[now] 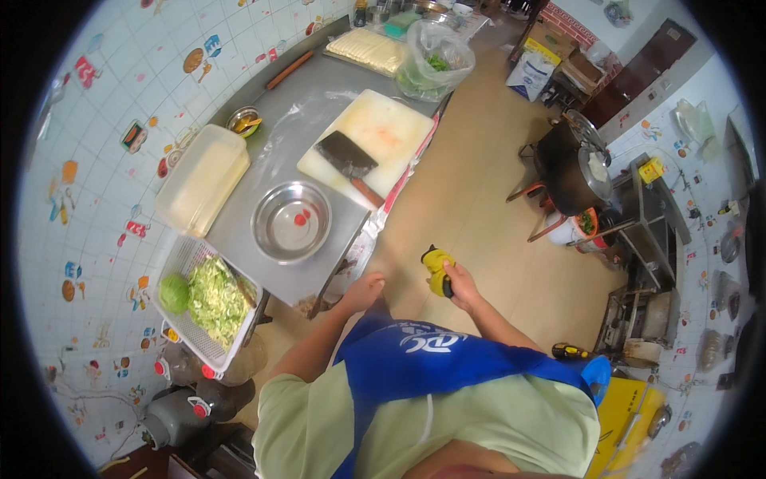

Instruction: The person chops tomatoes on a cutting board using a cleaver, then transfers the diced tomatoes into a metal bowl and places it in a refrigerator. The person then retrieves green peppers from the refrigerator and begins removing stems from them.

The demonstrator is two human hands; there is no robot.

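My right hand (464,286) is closed around a bunched yellow-and-black item (437,270), perhaps a folded glove, above the floor. My left hand (363,292) is beside the near corner of the metal table (341,230), its fingers curled with no object showing. On the table is a steel bowl (272,236) holding small red pieces (302,217). Beyond it, a cleaver (347,154) lies across a white cutting board (392,117), which has a faint reddish stain. A white plastic basket (239,344) at the table's left end holds chopped cabbage (215,299) and a rounded green cabbage piece (174,293).
Along the wall are a translucent plastic bin (203,179), a small bowl (244,121) and a rolling pin (289,70). A plastic bag of greens (435,69) stands at the table's far end. Right of the tiled floor (473,179) is a large dark pot (568,164). Capped jugs (224,398) sit lower left.
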